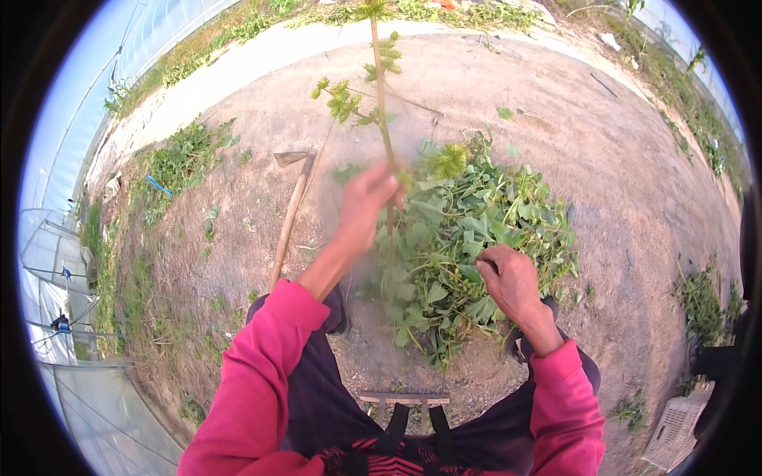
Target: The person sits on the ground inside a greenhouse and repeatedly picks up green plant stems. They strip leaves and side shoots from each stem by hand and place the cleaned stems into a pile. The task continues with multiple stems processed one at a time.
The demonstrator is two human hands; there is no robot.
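Observation:
My left hand, slightly blurred, grips a tall upright plant stalk that looks like cocklebur. Clusters of spiky green burs grow on its side shoots, and its top runs out of the picture. The stalk's lower part is blurred in front of a heap of cut leafy greenery on the ground between my feet. Over the right side of that heap is my right hand, fingers curled together close to some leaves. Whether a leaf is pinched in them is unclear.
A wooden-handled hoe lies left of the heap. Farther left are a weed patch with a blue strip and plastic greenhouse sheeting. A pale plastic crate stands at lower right. A low wooden-edged seat shows between my legs.

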